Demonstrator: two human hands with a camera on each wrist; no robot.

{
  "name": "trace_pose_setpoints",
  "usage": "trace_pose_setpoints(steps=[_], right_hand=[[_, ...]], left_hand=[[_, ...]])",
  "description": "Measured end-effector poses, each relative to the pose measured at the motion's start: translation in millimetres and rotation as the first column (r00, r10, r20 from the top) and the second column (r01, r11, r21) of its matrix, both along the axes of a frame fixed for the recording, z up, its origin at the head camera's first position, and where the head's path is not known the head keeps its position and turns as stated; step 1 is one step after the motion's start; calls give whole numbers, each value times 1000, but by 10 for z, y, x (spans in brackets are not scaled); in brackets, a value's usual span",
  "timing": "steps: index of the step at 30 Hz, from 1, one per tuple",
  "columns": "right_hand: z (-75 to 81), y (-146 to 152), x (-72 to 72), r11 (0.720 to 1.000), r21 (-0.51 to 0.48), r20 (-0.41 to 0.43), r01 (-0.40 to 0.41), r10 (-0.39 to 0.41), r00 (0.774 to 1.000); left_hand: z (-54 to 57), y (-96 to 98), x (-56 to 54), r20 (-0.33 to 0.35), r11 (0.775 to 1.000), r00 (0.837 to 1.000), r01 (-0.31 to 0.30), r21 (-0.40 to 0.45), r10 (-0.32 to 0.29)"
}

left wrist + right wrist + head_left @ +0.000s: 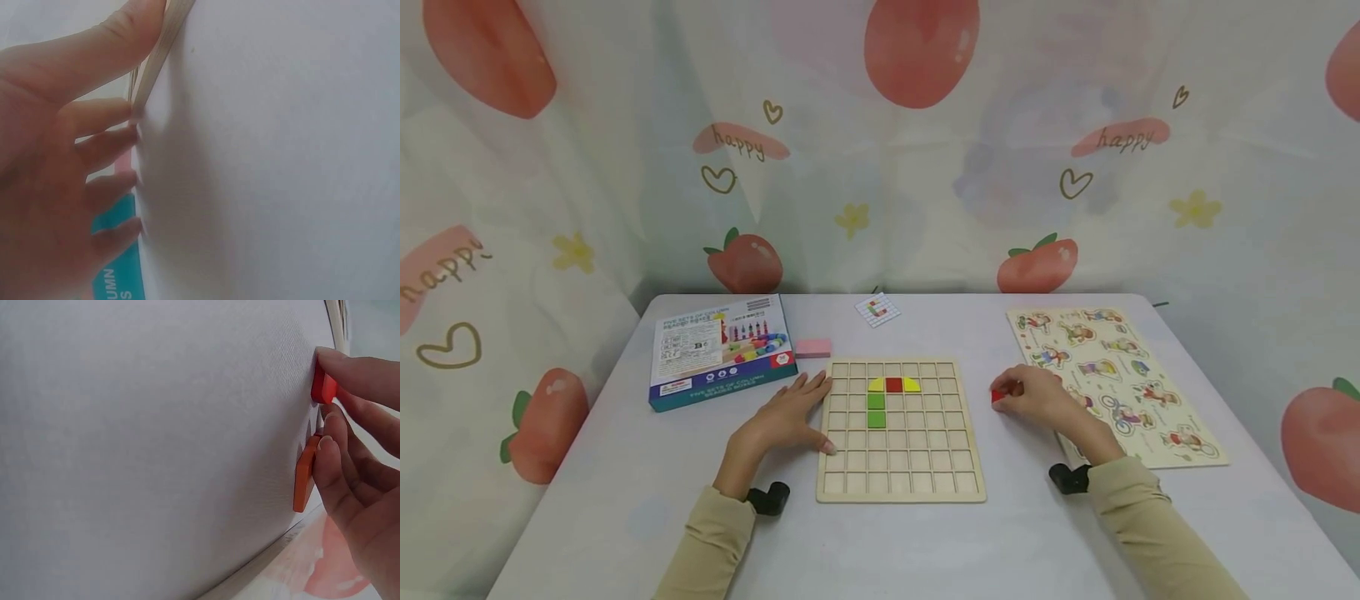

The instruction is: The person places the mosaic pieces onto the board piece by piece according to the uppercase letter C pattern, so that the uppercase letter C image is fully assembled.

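A square wooden grid board (921, 461) lies on the table. In its upper cells sit a red square tile (894, 385), a yellow rounded tile (912, 385) on its right, another on its left, and two green tiles (876, 410) below. My left hand (790, 414) rests at the board's left edge, fingers spread, the thumb touching the rim. Right of the board, my right hand (1030, 396) pinches a red block (324, 386) down at the tabletop. An orange block (304, 475) is by the other fingers of that hand; whether they grip it I cannot tell.
A boxed toy set (722, 350) lies at the back left, with a pink block (813, 348) beside it. A small pattern card (877, 309) lies behind the board. On the right is a wooden picture puzzle (1101, 350), partly under the right forearm.
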State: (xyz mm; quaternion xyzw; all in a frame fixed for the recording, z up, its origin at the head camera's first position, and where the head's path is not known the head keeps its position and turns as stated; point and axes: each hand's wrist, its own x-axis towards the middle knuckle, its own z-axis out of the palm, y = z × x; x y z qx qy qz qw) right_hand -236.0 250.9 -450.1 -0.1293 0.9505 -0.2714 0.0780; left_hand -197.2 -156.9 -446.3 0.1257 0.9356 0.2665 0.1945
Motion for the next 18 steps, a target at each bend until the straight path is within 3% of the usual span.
trace_pose_setpoints(steps=[6, 12, 18], right_hand=[[3, -32, 19, 999, -39, -23, -28, 27, 999], [5, -64, 39, 995, -39, -105, -92, 87, 991], [-6, -123, 44, 989, -65, -103, -134, 127, 987]], left_hand=[[-12, 1, 0, -4, 1000, 1000, 0, -6, 0], [-14, 5, -3, 3, 1000, 1000, -5, -2, 5], [-14, -2, -4, 3, 1000, 1000, -1, -6, 1]])
